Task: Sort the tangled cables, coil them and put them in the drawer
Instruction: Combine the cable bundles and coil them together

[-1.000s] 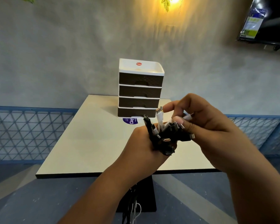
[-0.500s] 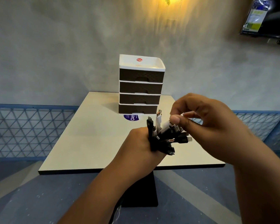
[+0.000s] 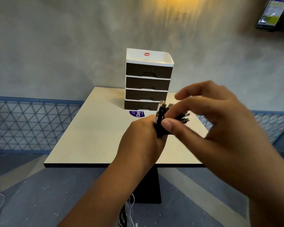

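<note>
A bundle of black and white cables w/ metal plug ends (image 3: 161, 119) is held at frame centre, above the pale cream square table (image 3: 92, 133). The left hand (image 3: 141, 140) is wrapped round the bundle from the left, its grip clamped on the cables; plug ends stick up and out to the right of the fist. The right hand (image 3: 208, 122) is seen at centre-right, thumb and a finger pinched on cable ends at the top of the bundle, other fingers spread above; motion blur there, so which plug is pinched can't be told. Loose black and white cable lengths (image 3: 126, 213) are seen hanging at lower centre, below the left forearm.

A small white plastic drawer unit w/ four dark brown drawers (image 3: 148, 81) stands upright at the far side of the table, upper centre of frame; all four drawers are shut. A round purple sticker (image 3: 136, 114) lies on the table just in front of the unit. A blue lattice fence (image 3: 31, 123) runs across mid-frame behind the table, and a grey plastered wall (image 3: 56, 46) fills the top. A dark screen (image 3: 275, 15) is mounted at upper right.
</note>
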Available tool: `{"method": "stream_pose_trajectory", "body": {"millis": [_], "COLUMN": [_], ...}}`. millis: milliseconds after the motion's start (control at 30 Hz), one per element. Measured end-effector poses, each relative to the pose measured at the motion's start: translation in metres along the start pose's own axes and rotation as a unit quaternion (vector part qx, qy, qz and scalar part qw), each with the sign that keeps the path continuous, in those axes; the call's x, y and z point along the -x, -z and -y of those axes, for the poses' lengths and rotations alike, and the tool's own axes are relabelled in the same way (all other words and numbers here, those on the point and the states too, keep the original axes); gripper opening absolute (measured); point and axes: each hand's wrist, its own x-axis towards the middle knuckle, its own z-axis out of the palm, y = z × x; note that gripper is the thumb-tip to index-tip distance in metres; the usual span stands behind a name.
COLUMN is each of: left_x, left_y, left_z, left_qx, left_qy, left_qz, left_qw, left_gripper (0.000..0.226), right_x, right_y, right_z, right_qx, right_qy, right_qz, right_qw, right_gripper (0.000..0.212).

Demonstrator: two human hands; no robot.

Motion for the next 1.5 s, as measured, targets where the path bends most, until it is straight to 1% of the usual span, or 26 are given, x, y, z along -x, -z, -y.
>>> {"method": "stream_pose_trajectory", "body": {"millis": [67,133,200,300,433,567,733,800,867,933,1033,1133,1167,1233,1333,1400,1467,1500], "left_x": [-0.003,-0.006,-0.007,-0.008,-0.011,-0.010,-0.011,-0.009,-0.008,-0.008,-0.008,-0.007,-0.006,-0.007,-0.010,-0.010,-0.008,-0.008], "left_y": [-0.003,-0.005,-0.006,-0.006,-0.008,-0.008,-0.006,-0.005,-0.004,-0.002,-0.002,-0.006,-0.007,-0.009,-0.010,-0.012,-0.014,-0.016], "left_z": [-0.003,-0.005,-0.008,-0.012,-0.013,-0.013,-0.013,-0.014,-0.016,-0.017,-0.016,-0.011,-0.010,-0.010,-0.009,-0.007,-0.005,-0.005], "left_qx": [-0.029,-0.051,-0.047,-0.028,-0.058,-0.053,-0.029,-0.006,0.009,0.020,0.036,0.047,0.057,0.070,0.078,0.081,0.098,0.113], "left_qy": [0.005,0.007,0.014,0.035,0.040,0.042,0.042,0.042,0.038,0.026,0.020,0.025,0.024,0.021,0.025,0.035,0.034,0.035], "left_qz": [0.002,0.001,0.002,-0.007,-0.012,-0.014,-0.024,-0.031,-0.035,-0.037,-0.039,-0.033,-0.031,-0.032,-0.028,-0.026,-0.020,-0.016], "left_qw": [1.000,0.999,0.999,0.999,0.997,0.998,0.998,0.999,0.999,0.999,0.998,0.998,0.998,0.997,0.996,0.996,0.994,0.993], "left_gripper": [0.014,0.016,0.012,0.008,0.016,0.015,0.016,0.016,0.016,0.015,0.013,0.020,0.018,0.014,0.013,0.026,0.036,0.037], "right_x": [0.002,0.002,0.004,0.006,0.004,0.000,-0.001,-0.003,-0.005,-0.006,-0.007,-0.011,-0.013,-0.015,-0.018,-0.021,-0.024,-0.024], "right_y": [-0.013,-0.021,-0.024,-0.028,-0.032,-0.033,-0.036,-0.037,-0.036,-0.037,-0.038,-0.029,-0.026,-0.022,-0.018,-0.009,0.001,0.004], "right_z": [-0.002,-0.006,-0.008,-0.008,-0.011,-0.017,-0.019,-0.019,-0.020,-0.019,-0.015,-0.014,-0.015,-0.019,-0.023,-0.026,-0.028,-0.030], "right_qx": [0.061,0.091,0.106,0.108,0.115,0.058,0.041,-0.009,-0.068,-0.099,-0.118,-0.138,-0.141,-0.149,-0.168,-0.192,-0.203,-0.212], "right_qy": [-0.011,-0.029,-0.039,-0.062,-0.055,-0.073,-0.077,-0.089,-0.105,-0.112,-0.123,-0.136,-0.139,-0.142,-0.138,-0.137,-0.141,-0.142], "right_qz": [0.006,-0.007,-0.036,-0.073,-0.069,-0.044,-0.041,-0.037,-0.033,-0.040,-0.068,-0.101,-0.097,-0.090,-0.117,-0.145,-0.142,-0.134], "right_qw": [0.998,0.995,0.993,0.989,0.989,0.995,0.995,0.995,0.992,0.988,0.983,0.976,0.975,0.975,0.969,0.961,0.958,0.958], "right_gripper": [0.011,0.011,0.017,0.019,0.016,0.016,0.012,0.012,0.016,0.020,0.019,0.010,0.006,0.009,0.004,0.004,0.005,0.006]}}
